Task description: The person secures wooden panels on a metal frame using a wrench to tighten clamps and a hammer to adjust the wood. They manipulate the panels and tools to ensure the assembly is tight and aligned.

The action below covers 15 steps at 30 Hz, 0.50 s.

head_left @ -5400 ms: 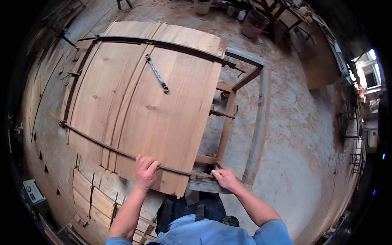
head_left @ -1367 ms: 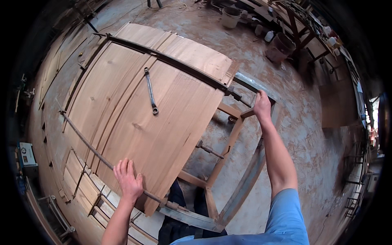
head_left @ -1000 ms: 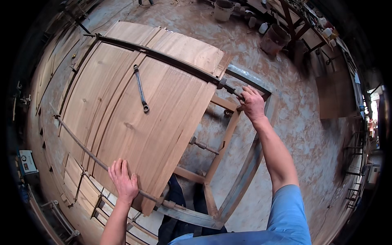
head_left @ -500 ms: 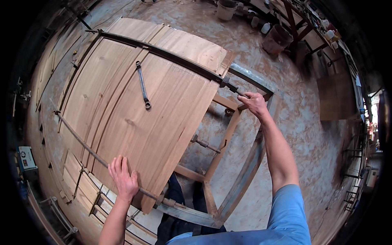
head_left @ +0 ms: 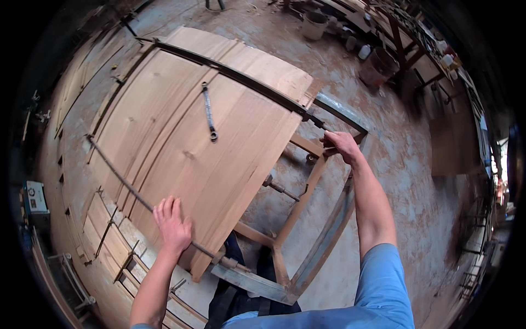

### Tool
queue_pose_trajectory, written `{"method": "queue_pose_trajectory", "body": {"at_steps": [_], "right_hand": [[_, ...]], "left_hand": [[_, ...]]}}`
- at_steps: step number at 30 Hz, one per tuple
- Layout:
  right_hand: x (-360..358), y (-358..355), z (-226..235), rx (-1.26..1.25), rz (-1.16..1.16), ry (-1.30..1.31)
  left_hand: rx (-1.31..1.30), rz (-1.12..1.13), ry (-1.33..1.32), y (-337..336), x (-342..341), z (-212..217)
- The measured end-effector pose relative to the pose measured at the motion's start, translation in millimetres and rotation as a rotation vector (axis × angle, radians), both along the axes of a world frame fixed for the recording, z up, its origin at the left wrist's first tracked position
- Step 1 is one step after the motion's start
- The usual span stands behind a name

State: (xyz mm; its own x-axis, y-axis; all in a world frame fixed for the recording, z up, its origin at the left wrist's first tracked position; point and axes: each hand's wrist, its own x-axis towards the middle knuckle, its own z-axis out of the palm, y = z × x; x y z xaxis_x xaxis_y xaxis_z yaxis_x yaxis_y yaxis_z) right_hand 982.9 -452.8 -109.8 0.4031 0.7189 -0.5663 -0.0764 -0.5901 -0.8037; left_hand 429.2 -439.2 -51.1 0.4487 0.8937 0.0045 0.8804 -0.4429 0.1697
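A wide wooden panel (head_left: 219, 148) lies across a frame, with a long dark bar clamp (head_left: 235, 78) over its far part. At that clamp's right end, my right hand (head_left: 342, 146) closes its bent fingers round the screw handle, partly hiding it. My left hand (head_left: 174, 227) lies open on the panel's near part, fingers stretched out, beside a thinner rod-like clamp (head_left: 123, 183). A double-ended ring wrench (head_left: 209, 112) rests on the wood, touched by neither hand. Below the panel's right edge, another clamp screw (head_left: 282, 189) sticks out.
A metal and wood support frame (head_left: 323, 247) extends right of the panel. Long boards (head_left: 109, 241) lie at the lower left. Buckets (head_left: 314, 25) and a cluttered bench (head_left: 411, 33) stand at the far right. A brown sheet (head_left: 452, 142) is at the right.
The view has shifted, so the panel and wrench appear farther right. My right hand has turned at the clamp handle, its fingers now pointing more downward. My left hand stays on the panel.
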Motion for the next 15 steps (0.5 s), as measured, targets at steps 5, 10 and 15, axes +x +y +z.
{"method": "queue_pose_trajectory", "body": {"at_steps": [5, 10, 15], "right_hand": [[-22.9, -25.6, -0.1, 0.088, -0.002, -0.554], [-76.2, -115.2, 67.0, 0.210, -0.117, -0.318], [-96.5, -307.8, 83.0, -0.025, -0.176, -0.301]], "left_hand": [[0.031, 0.009, -0.010, 4.9, 5.5, 0.8], [0.028, 0.046, -0.023, 0.2, -2.4, 5.0], [0.075, 0.035, -0.069, -3.6, -0.7, -2.1]]}}
